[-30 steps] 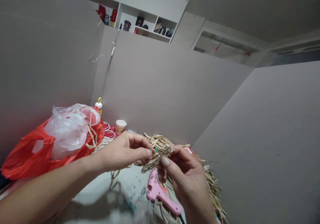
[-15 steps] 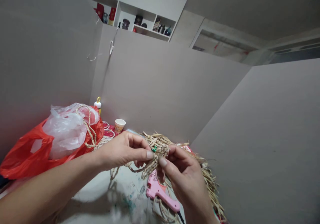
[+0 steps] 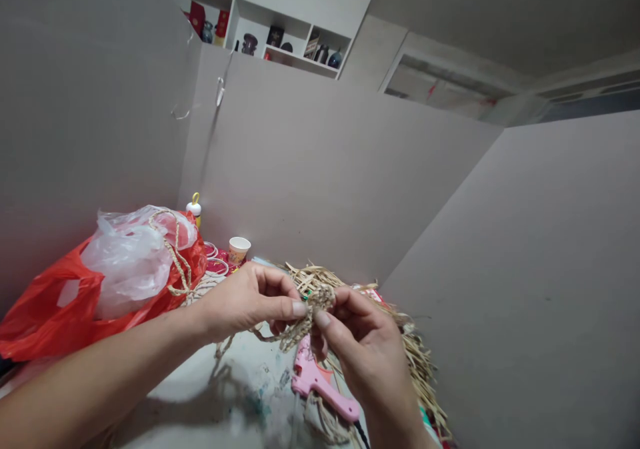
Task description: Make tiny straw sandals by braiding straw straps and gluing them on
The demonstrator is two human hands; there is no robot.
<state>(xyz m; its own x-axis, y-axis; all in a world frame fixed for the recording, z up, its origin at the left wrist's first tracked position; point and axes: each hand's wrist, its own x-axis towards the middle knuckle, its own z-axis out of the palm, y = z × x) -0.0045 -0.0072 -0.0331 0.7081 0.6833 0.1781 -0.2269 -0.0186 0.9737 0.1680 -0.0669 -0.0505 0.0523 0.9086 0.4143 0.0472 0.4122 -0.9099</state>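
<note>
A small piece of braided straw [image 3: 299,332] is pinched between both hands above the table. My left hand [image 3: 255,299] grips its left side with thumb and fingers. On its right side, my right hand [image 3: 363,339] has the thumb and index finger closed on the braid. A braided cord runs left from the piece, passing behind my left hand. Below the hands lies a pink glue gun [image 3: 325,385], its nozzle end partly hidden by the braid and fingers.
A red plastic bag [image 3: 53,309] with clear plastic [image 3: 130,262] and a braided cord [image 3: 177,259] on it sits left. Behind are a paper cup [image 3: 239,250] and a yellow-topped bottle [image 3: 194,209]. Dry straw [image 3: 420,362] spreads behind and right. Grey panels [image 3: 300,169] surround the white table [image 3: 200,402].
The braided piece has tilted slightly and shifted a little left between the fingers. Both hands keep their pinch, and the whole view has moved slightly.
</note>
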